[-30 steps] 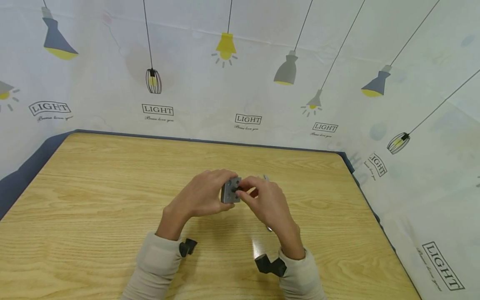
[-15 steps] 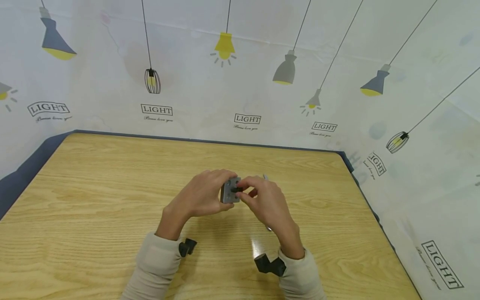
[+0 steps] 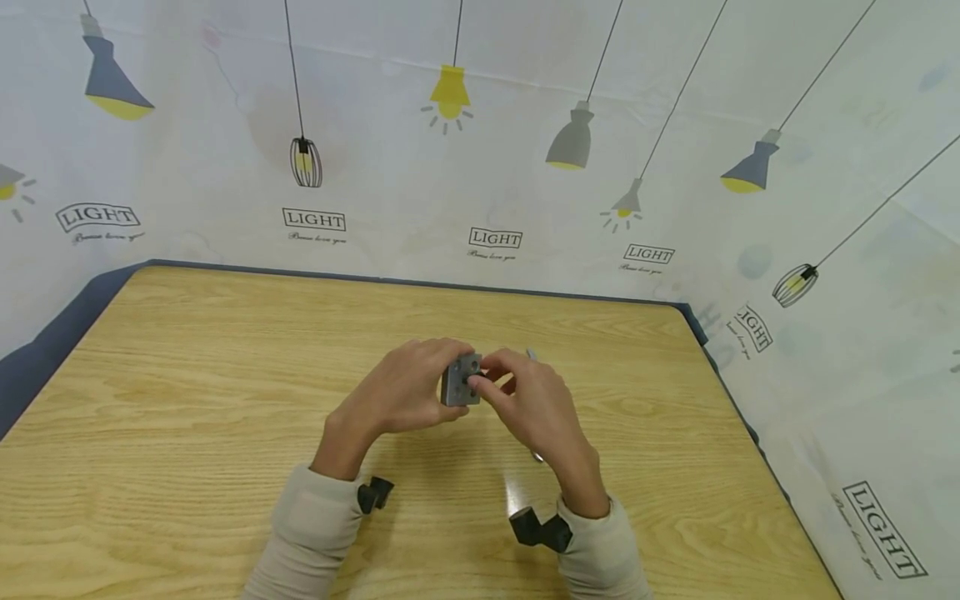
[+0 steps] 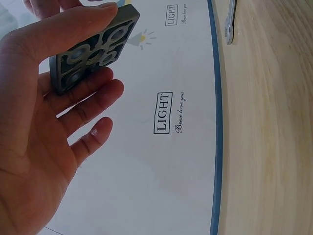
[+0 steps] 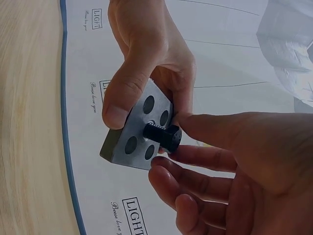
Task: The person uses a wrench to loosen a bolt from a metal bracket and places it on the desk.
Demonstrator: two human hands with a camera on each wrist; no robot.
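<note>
In the head view my left hand (image 3: 408, 387) grips a grey metal block (image 3: 456, 392) by its edges, raised above the table. The right wrist view shows several round holes in the block's flat face (image 5: 139, 117). A black hex bolt (image 5: 161, 136) stands in its middle hole, with threads showing between head and face. My right hand (image 3: 536, 408) has its thumb and fingers at the bolt's head, pinching it. From the left wrist view, the block's back (image 4: 95, 51) has recessed rings, and my left thumb (image 4: 73, 32) presses along its edge.
A silver wrench (image 4: 230, 22) lies on the wooden table (image 3: 225, 375), mostly hidden behind my right hand in the head view. Behind the table's far edge hangs a white cloth (image 3: 390, 167) printed with lamps. A black mount (image 3: 540, 530) sits on each wrist.
My right thumb and fingers have shifted slightly around the bolt's head, covering more of it than half a second ago. The left hand and the block stay in place.
</note>
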